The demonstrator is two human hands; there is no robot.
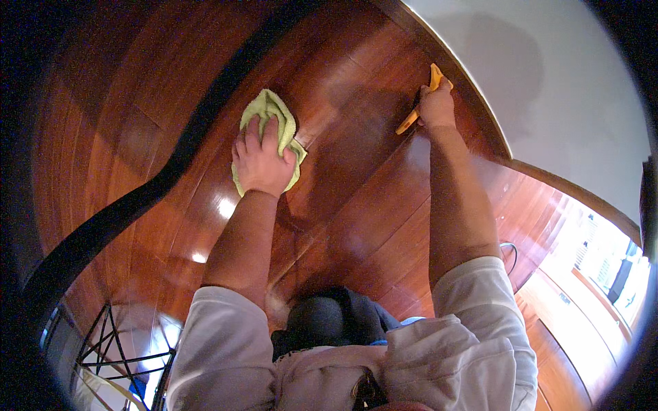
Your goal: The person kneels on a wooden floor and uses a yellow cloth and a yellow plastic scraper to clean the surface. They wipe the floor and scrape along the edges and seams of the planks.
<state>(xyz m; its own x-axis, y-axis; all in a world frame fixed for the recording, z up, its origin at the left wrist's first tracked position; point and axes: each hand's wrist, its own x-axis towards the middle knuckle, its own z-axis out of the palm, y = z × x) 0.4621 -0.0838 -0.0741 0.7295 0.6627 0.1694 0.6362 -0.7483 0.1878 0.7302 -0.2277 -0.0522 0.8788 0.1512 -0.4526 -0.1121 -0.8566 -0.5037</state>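
Note:
My left hand (262, 162) rests on a folded light-green terry cloth (270, 105), pressing it against the glossy reddish wooden floor (349, 159). The fingers spread over the cloth, the thumb on its right side. Further to the right, my right hand (438, 107) grips a yellow-orange hand tool (407, 123), perhaps a plastic scraper. One wider end of this tool sticks out beyond the fingers near the wooden baseboard (475, 97); the narrower end points down and left. My palm hides its middle part.
A pale wall (576, 103) rises at the right, with an outer corner along its baseboard. Across the left side runs a dark curved band (169, 177) of unclear nature. A black wire frame (123, 354) stands at lower left, and a thin cable loop (514, 254) shows beside my right arm.

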